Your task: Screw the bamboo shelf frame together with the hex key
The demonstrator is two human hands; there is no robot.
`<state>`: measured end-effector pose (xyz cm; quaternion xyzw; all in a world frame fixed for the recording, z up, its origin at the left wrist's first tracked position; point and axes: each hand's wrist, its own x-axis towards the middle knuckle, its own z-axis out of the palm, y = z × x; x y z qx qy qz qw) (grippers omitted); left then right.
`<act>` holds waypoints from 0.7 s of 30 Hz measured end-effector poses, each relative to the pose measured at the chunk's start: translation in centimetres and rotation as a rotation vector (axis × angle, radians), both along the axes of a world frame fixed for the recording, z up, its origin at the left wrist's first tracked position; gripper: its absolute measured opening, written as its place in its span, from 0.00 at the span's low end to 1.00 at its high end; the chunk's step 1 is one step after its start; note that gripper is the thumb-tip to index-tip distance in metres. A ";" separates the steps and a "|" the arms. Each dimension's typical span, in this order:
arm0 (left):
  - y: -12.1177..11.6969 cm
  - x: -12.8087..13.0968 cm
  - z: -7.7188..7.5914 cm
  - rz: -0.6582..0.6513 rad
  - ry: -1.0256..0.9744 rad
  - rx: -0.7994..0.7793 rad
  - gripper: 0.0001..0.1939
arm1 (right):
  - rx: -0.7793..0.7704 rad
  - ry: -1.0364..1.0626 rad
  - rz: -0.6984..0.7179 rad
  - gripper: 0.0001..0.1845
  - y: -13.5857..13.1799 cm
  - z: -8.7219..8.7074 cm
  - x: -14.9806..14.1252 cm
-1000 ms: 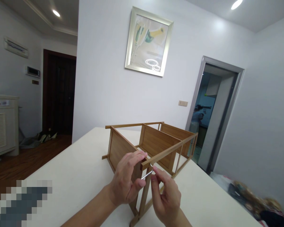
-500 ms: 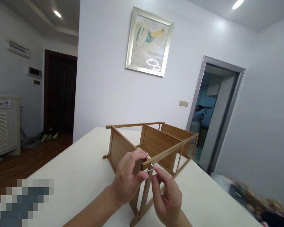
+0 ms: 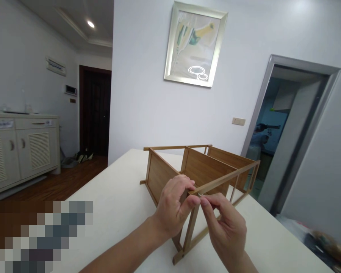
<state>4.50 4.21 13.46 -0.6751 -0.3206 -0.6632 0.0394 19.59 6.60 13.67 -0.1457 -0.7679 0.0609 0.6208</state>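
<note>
A wooden shelf unit lies on its side on the white table, its shelves standing upright. My left hand is closed around the near top corner of its frame, fingers over the rail and thumb in front. Close beside it, my right hand pinches a small metal Allen key between thumb and fingertips. One end of the key is at the frame's corner joint; most of it is hidden by the fingers. Whether a screw sits in that joint I cannot make out.
A white cabinet stands at the far left near a dark door. A person is visible through the doorway on the right. Piled items lie low at the right. A framed picture hangs on the wall.
The camera view has turned left, so everything sits further right. The Allen key's long arm, plainly visible before, is now mostly covered by my fingers. My left hand keeps its hold on the corner.
</note>
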 end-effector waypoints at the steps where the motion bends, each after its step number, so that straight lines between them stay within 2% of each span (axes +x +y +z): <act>1: 0.0 0.0 0.1 -0.002 -0.007 0.000 0.21 | 0.001 -0.011 -0.003 0.05 -0.1 0.3 0.0; 7: -0.2 0.3 1.0 -0.010 -0.051 -0.010 0.22 | 0.089 -0.059 -0.030 0.06 -0.5 1.6 0.0; 15: -0.1 0.3 1.1 -0.034 -0.046 -0.029 0.25 | 0.189 -0.084 -0.026 0.24 -0.7 1.9 -0.4; 21: -0.1 0.3 0.8 -0.053 -0.010 -0.007 0.19 | 0.183 -0.146 0.018 0.28 -0.8 2.4 -0.3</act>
